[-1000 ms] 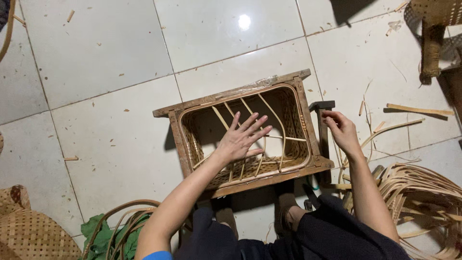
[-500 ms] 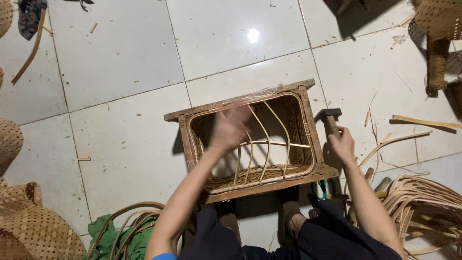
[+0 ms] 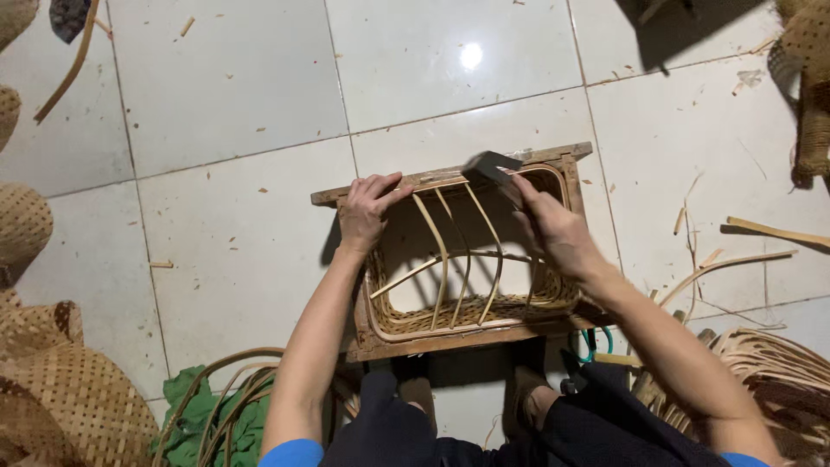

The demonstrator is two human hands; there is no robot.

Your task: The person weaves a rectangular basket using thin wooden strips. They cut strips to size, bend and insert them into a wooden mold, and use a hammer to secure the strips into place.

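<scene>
Gripping the far-left corner of the wooden frame, the left hand has its fingers curled closed over the top rail, thumb on the near side. The right hand is wrapped shut around the handle of a hammer, whose dark head hovers just above the far rail, near the tips of the bent cane ribs. The frame stands on the tiled floor in front of the person's knees, with a half-woven basket seated inside it.

Risk, judged: the hammer head sits close to the left fingertips (same rail, not far apart); a glancing stroke could hit them, or split a thin rib. A loose hold on the corner would let the frame skid on smooth tile.
</scene>
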